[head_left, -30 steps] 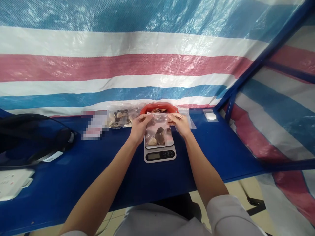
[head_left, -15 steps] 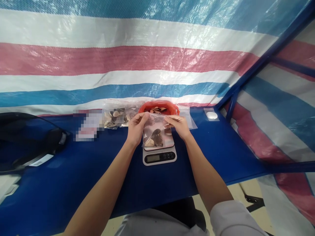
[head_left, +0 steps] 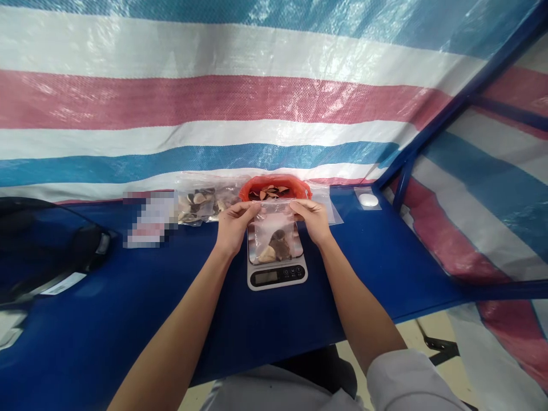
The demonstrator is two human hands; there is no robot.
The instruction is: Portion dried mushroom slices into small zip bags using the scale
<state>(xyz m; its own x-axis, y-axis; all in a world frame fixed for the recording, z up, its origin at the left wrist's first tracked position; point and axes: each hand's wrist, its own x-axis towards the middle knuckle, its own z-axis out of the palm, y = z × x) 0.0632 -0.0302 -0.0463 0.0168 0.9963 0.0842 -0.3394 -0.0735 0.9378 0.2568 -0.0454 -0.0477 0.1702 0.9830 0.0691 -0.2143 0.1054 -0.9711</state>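
Observation:
A clear zip bag (head_left: 274, 231) with a few dark and pale dried slices at its bottom hangs over the kitchen scale (head_left: 278, 278). My left hand (head_left: 233, 224) pinches the bag's top edge at its left corner, and my right hand (head_left: 313, 218) pinches the same edge at the right. Beneath the bag, the scale's shiny plate is partly covered; I can make out no figures on its display. Just behind my hands sits a red plastic bag (head_left: 275, 185), its mouth spread wide around reddish-brown dried pieces.
Filled clear bags (head_left: 197, 204) of similar slices lie left of the red bag. Farther left are a blurred-out paper (head_left: 150, 220) and a black strapped object (head_left: 64, 257). A small bag holding a white round item (head_left: 368, 200) lies at the right. Striped sheeting (head_left: 257, 103) walls the back.
The bag's top edge is stretched straighter between my hands, which are slightly farther apart. The bag has shifted a little right and down, and more of the red bag's contents show.

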